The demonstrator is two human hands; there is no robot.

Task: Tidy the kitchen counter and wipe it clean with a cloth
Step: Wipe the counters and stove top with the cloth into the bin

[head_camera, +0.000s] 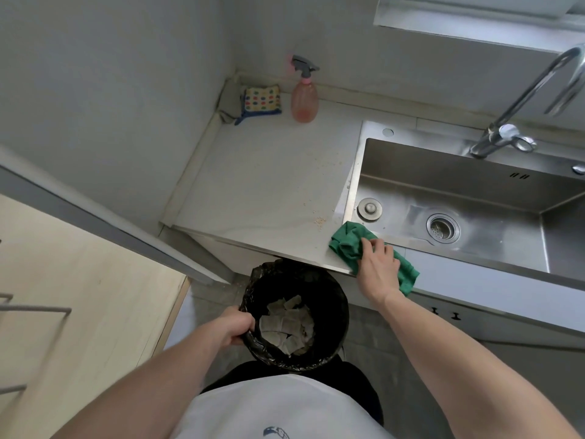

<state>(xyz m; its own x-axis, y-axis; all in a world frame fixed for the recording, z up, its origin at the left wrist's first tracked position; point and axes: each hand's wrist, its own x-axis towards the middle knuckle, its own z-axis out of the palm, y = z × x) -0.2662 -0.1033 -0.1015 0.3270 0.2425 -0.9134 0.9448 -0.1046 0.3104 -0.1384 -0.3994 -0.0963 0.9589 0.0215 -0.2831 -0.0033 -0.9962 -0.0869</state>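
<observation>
A green cloth (346, 243) lies bunched on the front edge of the white counter (259, 185), beside the sink. My right hand (376, 267) presses down on the cloth and grips it. Small crumbs (319, 220) are scattered on the counter just left of the cloth. Below the counter edge, my left hand (235, 326) grips the rim of a black bin (329, 299) lined with a black bag. Crumpled paper scraps (286, 324) lie inside the bin.
A pink spray bottle (304, 98) and a dotted sponge cloth (262, 99) stand at the counter's back corner. A steel sink (474, 191) with a tap (519, 122) is to the right. A wooden panel (79, 296) is at the left.
</observation>
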